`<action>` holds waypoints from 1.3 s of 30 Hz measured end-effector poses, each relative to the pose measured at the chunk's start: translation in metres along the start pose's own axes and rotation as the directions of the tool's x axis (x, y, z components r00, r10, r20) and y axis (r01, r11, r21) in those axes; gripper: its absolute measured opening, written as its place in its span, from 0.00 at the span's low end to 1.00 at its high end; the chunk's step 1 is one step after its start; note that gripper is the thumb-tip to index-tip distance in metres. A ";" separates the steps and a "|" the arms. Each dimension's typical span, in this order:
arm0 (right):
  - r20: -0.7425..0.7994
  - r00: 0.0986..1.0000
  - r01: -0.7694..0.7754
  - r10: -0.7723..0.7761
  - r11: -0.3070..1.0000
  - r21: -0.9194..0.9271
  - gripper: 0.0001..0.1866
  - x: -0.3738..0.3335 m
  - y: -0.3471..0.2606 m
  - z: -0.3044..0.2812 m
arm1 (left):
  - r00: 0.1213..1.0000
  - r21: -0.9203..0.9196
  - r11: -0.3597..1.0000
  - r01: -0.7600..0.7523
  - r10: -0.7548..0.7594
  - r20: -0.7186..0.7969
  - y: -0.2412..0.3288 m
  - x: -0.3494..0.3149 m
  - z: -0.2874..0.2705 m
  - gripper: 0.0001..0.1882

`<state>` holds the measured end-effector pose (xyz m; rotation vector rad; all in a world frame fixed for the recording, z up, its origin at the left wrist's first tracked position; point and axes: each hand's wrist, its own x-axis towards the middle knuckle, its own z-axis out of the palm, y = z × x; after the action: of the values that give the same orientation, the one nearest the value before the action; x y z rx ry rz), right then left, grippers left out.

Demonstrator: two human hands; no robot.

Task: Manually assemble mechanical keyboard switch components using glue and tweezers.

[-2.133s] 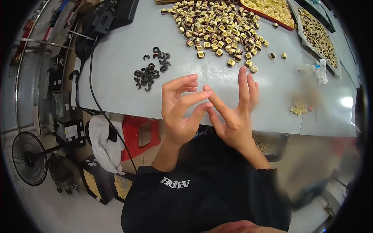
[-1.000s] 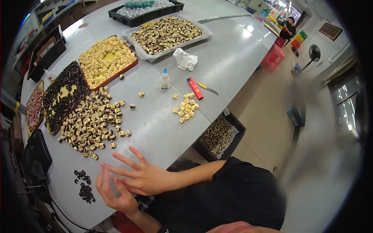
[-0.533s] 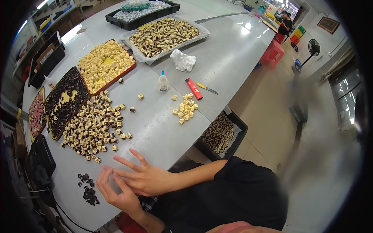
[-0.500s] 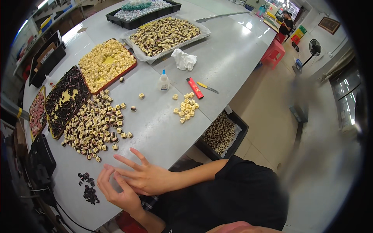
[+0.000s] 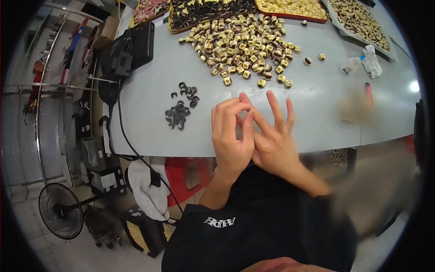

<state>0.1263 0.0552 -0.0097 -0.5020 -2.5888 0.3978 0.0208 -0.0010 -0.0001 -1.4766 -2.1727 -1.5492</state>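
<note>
My left hand is raised over the table's near edge, its fingers bent and thumb drawn toward them beside my right index finger. Whether anything small lies in that pinch is hidden. My right hand overlaps it from the right, holding nothing visible, with several fingers stretched out and spread; its thumb is mostly hidden. Beyond both hands lies a heap of small cream-and-dark cube-shaped pieces. Left of my hands, small black curved pieces form a loose cluster on the grey table.
Along the far side stand trays of dark pieces, pink pieces and pale yellow pieces. A small bottle and crumpled white tissue are at right. A black cable hangs at left, above a floor fan.
The view has swung left, so the table now runs across the top and the fan and shelving show at left. My hands remain together, fingers still touching or overlapping.
</note>
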 end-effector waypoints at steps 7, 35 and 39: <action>-0.008 1.000 -0.007 0.007 1.000 -0.002 0.18 0.005 -0.005 0.005 | 0.991 -0.174 0.977 0.124 -0.129 -0.022 -0.004 -0.004 -0.004 0.07; -0.582 0.813 0.277 -0.018 0.891 0.359 0.12 -0.019 0.007 0.009 | 0.967 -0.958 0.138 0.252 -0.064 0.246 -0.005 -0.016 0.005 0.21; -0.535 0.836 0.348 -0.120 0.870 0.349 0.07 -0.020 0.012 0.008 | 0.962 -0.951 0.152 0.270 -0.082 0.260 -0.006 -0.016 0.002 0.20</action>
<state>0.1420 0.0559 -0.0284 -0.0893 -1.9408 0.6421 0.0262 -0.0096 -0.0139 -1.4889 -1.1611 -3.4525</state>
